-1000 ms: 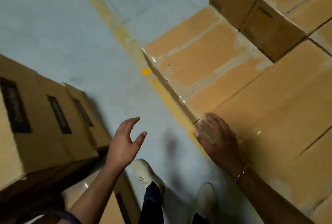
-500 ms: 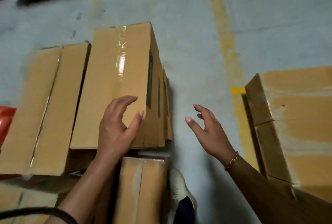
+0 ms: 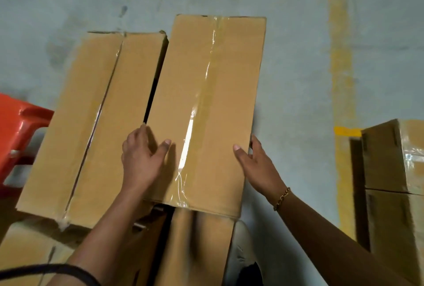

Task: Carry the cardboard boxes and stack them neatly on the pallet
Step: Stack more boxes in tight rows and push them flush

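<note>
The right hand [image 3: 257, 164] has come from the air to the right edge of the taped box [image 3: 206, 106], and the left hand [image 3: 142, 157] has moved to its left edge.
Both hands grip this box from the sides, each thumb on top and the fingers curled over the edge. The left fingers go into the gap beside the neighbour box [image 3: 98, 120]. The near end of the taped box lies over a lower box [image 3: 197, 251], on the grey floor [image 3: 286, 56].
</note>
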A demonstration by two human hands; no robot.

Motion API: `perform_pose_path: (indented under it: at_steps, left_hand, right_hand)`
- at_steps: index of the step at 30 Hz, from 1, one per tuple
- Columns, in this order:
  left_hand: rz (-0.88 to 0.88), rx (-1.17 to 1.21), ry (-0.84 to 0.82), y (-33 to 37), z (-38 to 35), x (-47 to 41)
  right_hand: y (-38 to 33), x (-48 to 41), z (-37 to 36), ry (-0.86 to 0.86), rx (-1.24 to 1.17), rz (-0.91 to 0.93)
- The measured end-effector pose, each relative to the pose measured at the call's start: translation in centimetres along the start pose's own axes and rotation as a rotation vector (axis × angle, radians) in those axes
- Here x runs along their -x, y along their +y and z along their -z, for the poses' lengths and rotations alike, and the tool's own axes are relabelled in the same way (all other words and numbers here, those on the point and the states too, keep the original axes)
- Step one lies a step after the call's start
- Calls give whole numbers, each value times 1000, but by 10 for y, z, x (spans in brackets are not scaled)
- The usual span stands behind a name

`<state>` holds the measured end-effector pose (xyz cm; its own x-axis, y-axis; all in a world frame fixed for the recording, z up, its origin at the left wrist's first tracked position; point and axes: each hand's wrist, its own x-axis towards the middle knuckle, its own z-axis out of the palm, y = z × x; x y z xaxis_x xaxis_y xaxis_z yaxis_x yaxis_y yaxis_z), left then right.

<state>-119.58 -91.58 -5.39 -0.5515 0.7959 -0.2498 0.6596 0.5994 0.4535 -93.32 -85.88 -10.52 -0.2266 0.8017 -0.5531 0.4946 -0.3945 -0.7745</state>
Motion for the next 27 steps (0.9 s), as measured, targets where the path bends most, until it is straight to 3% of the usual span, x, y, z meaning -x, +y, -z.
perform_pose_path:
  at_steps: [9, 19, 27]
  left_hand:
    - [136, 35, 41, 8, -10, -22]
    - [187, -8, 39, 21, -15, -30]
    - [37, 110, 1, 35, -13, -10]
  right_hand:
    - [-1, -5, -6, -10, -152, -109]
    - [0, -8, -10, 46, -293, -90]
    - [7, 3, 19, 133, -378, -49]
